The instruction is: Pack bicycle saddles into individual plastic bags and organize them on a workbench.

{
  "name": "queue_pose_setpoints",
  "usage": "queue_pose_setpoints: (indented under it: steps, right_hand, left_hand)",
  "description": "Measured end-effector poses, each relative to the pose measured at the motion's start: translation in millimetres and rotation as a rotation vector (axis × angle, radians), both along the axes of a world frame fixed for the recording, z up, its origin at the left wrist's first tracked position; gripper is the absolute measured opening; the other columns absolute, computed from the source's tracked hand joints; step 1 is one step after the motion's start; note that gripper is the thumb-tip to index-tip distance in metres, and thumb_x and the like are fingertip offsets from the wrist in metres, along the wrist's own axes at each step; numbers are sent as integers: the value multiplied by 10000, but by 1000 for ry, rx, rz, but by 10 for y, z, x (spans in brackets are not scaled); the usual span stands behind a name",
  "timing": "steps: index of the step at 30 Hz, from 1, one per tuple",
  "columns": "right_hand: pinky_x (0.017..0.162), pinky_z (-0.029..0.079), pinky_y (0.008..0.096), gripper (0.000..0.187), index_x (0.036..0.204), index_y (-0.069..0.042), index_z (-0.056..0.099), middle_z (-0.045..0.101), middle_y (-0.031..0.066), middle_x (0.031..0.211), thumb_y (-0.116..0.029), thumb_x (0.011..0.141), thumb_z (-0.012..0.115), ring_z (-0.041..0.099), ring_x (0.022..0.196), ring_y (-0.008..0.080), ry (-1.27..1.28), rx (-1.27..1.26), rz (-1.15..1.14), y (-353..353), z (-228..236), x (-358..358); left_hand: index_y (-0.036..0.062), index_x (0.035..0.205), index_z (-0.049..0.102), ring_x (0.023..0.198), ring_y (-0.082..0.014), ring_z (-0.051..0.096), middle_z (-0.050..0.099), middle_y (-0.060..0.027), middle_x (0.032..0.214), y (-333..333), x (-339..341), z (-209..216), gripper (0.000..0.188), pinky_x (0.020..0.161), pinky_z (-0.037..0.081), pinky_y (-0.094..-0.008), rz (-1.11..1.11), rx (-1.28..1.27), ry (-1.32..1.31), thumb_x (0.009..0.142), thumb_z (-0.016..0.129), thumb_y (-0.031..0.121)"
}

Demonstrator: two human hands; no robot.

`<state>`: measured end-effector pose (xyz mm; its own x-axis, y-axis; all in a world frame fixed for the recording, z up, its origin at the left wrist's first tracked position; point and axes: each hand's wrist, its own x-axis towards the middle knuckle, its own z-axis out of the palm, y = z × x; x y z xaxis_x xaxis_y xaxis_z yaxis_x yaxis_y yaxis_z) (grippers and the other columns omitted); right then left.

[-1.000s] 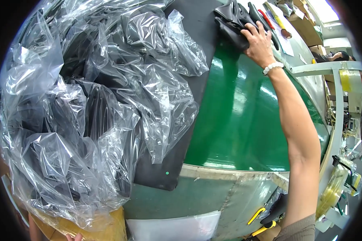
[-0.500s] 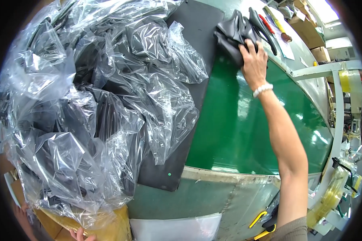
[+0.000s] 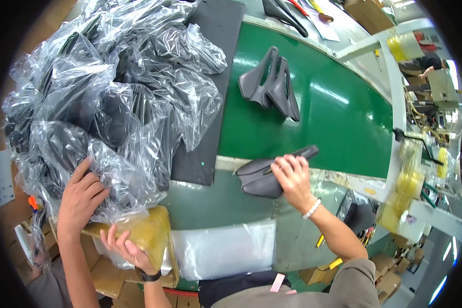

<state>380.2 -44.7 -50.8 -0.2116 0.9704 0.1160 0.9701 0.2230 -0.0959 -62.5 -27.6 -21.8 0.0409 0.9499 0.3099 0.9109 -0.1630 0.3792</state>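
Green surface (image 3: 339,123) beyond, black saddle (image 3: 259,185) clasped beneath right hand (image 3: 292,180).

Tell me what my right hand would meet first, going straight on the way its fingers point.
Probably the black saddle-shaped pieces lying on the green surface, beyond your right hand; its height is unclear, so it might pass above them.

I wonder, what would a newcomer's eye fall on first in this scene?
Probably the big heap of shiny clear plastic, which fills much of the left side. Next might come the bright green surface to its right, with dark bike saddles on its left half. Then the person's right hand, near the green's lower edge, holds what looks like a black saddle.
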Motion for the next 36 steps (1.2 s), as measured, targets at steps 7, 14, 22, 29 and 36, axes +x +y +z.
queue_pose_setpoints:
  steps: [7,14,22,29,36]
  right_hand:
    - [927,391,429,432,1183,-37,571,527,129,1181,-73,753,556,498,1078,312,43,-136,-340,-1574,-76,-73]
    - [970,411,434,484,1178,-19,551,509,163,1216,-93,712,659,498,1118,347,257,-552,-247,-1664,278,-145]
    - [831,476,378,505,1219,25,516,584,172,1023,-235,813,664,586,914,309,691,-5,-604,1251,-7,425]
    - [828,518,484,421,1135,-12,490,461,242,1181,-188,778,628,619,960,407,273,-152,-921,2566,-626,476]
    - [773,525,454,603,1276,-87,451,455,239,1155,-57,696,611,592,919,435,472,-31,-339,1457,-396,291]
  left_hand:
    - [4,1030,486,1243,-384,411,503,-164,1204,-494,489,662,182,1033,315,-550,-65,265,-183,924,498,152]
    - [38,1111,554,1254,-385,405,507,-155,1241,-163,1831,-261,358,1030,315,-496,-247,-211,-320,783,668,122]
    - [28,1185,523,1235,-350,438,497,-146,1257,510,2171,-1395,466,1018,341,-517,-104,32,20,784,652,226]
    - [23,1217,508,1227,-354,450,492,-143,1268,512,2259,-1418,512,1015,350,-516,-119,39,58,766,652,219]
    - [18,1203,523,1221,-358,450,497,-144,1264,560,2198,-1436,472,1018,348,-512,-120,51,47,797,634,229]
